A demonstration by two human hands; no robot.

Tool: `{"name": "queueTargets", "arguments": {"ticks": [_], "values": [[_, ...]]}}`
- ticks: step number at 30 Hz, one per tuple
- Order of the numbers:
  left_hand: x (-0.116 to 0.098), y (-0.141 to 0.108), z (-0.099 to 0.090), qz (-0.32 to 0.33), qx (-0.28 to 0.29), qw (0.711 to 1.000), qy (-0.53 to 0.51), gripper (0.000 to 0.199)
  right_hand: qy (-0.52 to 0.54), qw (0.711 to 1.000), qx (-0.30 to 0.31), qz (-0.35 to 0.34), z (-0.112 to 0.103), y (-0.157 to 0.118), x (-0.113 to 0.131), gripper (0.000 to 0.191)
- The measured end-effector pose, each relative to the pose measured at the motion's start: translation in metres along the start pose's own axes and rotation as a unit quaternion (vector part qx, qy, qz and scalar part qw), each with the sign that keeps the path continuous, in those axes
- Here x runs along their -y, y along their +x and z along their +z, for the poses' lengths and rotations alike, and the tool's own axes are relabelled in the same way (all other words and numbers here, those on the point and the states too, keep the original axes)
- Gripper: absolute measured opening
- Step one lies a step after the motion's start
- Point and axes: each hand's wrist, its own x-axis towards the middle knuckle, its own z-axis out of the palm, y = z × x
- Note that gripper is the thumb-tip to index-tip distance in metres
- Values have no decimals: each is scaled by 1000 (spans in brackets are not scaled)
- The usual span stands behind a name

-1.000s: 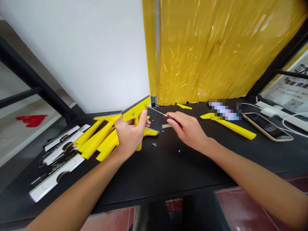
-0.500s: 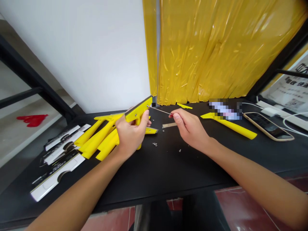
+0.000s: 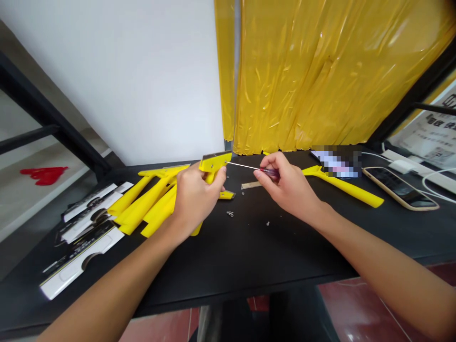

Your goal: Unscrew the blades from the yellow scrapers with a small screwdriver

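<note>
My left hand (image 3: 199, 192) is wrapped round a yellow scraper (image 3: 215, 163) with a dark blade along its head. In my right hand (image 3: 285, 183) is a screwdriver (image 3: 270, 172) with a dark red handle, its thin shaft pointing left. The shaft's tip meets the scraper head near a screw at the right end. Several yellow scrapers (image 3: 142, 204) lie in a pile left of my left hand. Small screws and nuts (image 3: 230, 214) rest on the black table below the hands. A flat blade strip (image 3: 251, 185) lies between them.
White and black packages (image 3: 83, 261) lie at the left. Another yellow scraper (image 3: 351, 187), a phone (image 3: 399, 187) and white cables with a power strip (image 3: 406, 164) are at the right. A yellow-wrapped panel (image 3: 299, 76) stands behind.
The scraper in my left hand has turned, its head now more level and facing me. My right hand has shifted slightly right, and more of the screwdriver handle shows.
</note>
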Motion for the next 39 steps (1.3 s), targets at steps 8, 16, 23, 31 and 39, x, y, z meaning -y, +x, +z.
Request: {"name": "queueTargets", "arguments": {"ticks": [8,16,23,31,39], "values": [[5,6,3,-89,89,992,-23,27,-175,984,-12,-42,6,-4,-4,35],[7,11,-1,-84,96,991,-25,34,-108,992,52,-47,8,-3,-3,25],[12,11,3,-75,113,991,-10,34,-166,984,56,-28,6,-3,-1,34],[12,12,3,-106,122,987,-20,36,-198,976,65,-56,7,-3,-3,39],[17,11,5,-100,121,987,-47,34,-126,990,54,-22,7,-2,-5,20]]}}
